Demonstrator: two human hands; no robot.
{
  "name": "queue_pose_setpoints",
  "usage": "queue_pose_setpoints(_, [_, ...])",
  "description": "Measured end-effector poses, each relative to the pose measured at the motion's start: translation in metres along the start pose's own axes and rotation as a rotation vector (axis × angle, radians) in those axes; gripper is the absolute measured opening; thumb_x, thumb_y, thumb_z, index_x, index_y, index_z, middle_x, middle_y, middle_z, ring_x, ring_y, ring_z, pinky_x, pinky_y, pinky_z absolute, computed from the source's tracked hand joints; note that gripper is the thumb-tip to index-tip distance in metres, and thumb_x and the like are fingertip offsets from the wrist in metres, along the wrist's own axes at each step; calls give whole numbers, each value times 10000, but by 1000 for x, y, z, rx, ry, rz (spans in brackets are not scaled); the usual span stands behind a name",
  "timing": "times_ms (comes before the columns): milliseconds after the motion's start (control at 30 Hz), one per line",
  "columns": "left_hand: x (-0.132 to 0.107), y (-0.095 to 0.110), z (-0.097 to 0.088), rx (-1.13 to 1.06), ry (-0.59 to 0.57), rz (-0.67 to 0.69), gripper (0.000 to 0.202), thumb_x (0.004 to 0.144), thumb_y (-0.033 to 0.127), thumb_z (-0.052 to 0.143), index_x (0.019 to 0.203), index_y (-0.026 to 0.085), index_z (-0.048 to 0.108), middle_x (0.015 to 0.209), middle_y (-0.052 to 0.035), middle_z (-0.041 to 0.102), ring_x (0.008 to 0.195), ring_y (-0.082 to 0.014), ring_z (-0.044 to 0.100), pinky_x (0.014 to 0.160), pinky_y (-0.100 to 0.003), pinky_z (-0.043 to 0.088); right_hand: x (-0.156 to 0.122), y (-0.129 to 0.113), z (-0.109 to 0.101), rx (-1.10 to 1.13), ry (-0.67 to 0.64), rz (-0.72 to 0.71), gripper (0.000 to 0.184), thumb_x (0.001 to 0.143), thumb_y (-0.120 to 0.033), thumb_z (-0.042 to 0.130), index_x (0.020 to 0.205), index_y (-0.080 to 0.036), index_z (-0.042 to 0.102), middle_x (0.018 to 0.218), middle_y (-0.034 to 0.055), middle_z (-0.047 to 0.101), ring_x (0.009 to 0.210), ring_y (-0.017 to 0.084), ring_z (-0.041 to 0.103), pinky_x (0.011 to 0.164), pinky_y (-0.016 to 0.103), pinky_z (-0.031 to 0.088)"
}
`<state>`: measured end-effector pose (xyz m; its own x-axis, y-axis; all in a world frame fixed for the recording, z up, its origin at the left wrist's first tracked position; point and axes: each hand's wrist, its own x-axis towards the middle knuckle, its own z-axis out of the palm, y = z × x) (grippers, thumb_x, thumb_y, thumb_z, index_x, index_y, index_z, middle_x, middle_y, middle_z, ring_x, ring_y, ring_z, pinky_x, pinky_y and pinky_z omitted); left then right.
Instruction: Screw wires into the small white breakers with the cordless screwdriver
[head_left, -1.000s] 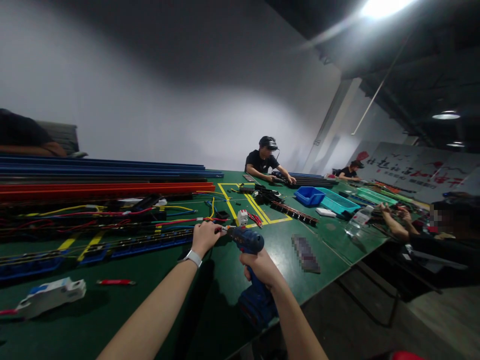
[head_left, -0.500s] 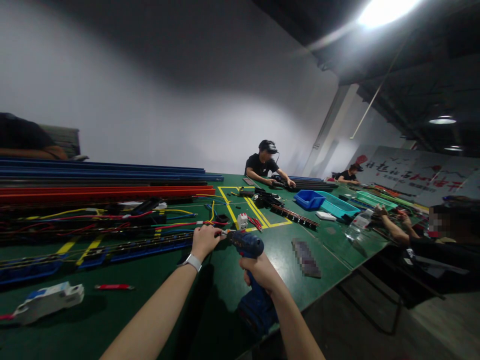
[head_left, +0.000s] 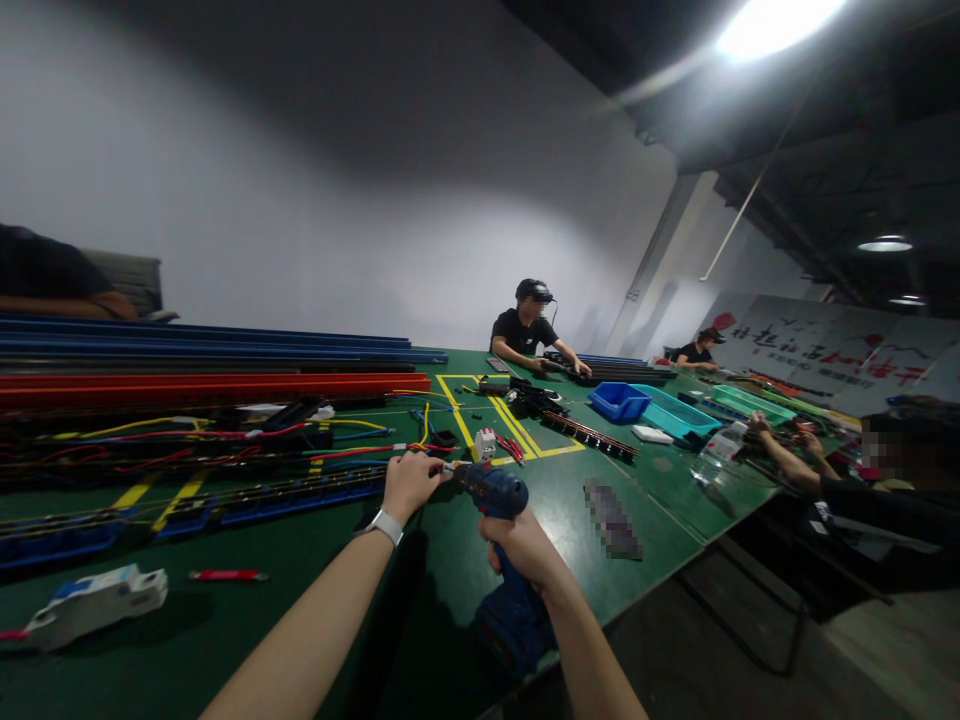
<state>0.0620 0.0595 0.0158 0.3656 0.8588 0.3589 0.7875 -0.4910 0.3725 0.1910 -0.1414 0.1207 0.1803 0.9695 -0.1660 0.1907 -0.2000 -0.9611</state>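
Observation:
My right hand [head_left: 517, 540] is wrapped round the grip of a dark blue cordless drill [head_left: 495, 490], its nose pointing left and away from me. My left hand [head_left: 411, 485], with a watch at the wrist, is closed at the tip of the drill's bit [head_left: 450, 467]. Its fingers hide what they pinch. That hand is at the right end of a long blue rail [head_left: 300, 492] fitted with metal parts. Just beyond the drill, a small white circuit breaker [head_left: 485, 443] stands beside several short red wires [head_left: 511, 449].
Wired rails and long red channels [head_left: 225, 384] fill the left side. A larger white breaker [head_left: 101, 605] and a red wire [head_left: 229, 575] lie front left. A phone [head_left: 613, 518], blue bin [head_left: 619, 400], teal tray [head_left: 679, 415] and bottle [head_left: 718, 455] are rightward. Co-workers sit around the table.
Both my hands and the drill stay in nearly the same place. The co-worker across the table has shifted slightly.

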Motion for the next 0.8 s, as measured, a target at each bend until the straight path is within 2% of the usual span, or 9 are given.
queue_pose_setpoints(333, [-1, 2, -3, 2, -20, -2, 367, 815, 601, 529, 1016, 376, 738, 1020, -64, 707, 1004, -266, 566, 862, -391, 321, 0, -1, -1, 14, -21, 3, 245, 648, -188, 550, 892, -177, 567, 426, -95, 426, 350, 114, 466, 402, 218, 356])
queue_pose_setpoints(567, [-1, 0, 0, -2, 1, 3, 360, 810, 604, 535, 998, 377, 742, 1000, -62, 710, 1006, -272, 571, 868, -386, 326, -6, -5, 5, 28, 27, -56, 279, 642, -183, 542, 920, -180, 565, 469, -101, 409, 342, 99, 446, 378, 212, 326])
queue_pose_setpoints(800, [0, -2, 3, -9, 15, 16, 363, 806, 604, 534, 1001, 380, 741, 989, -65, 708, 1002, -270, 568, 859, -385, 324, 4, 3, -2, 38, -45, -25, 302, 657, -184, 555, 959, -172, 547, 488, -95, 455, 348, 111, 483, 386, 221, 358])
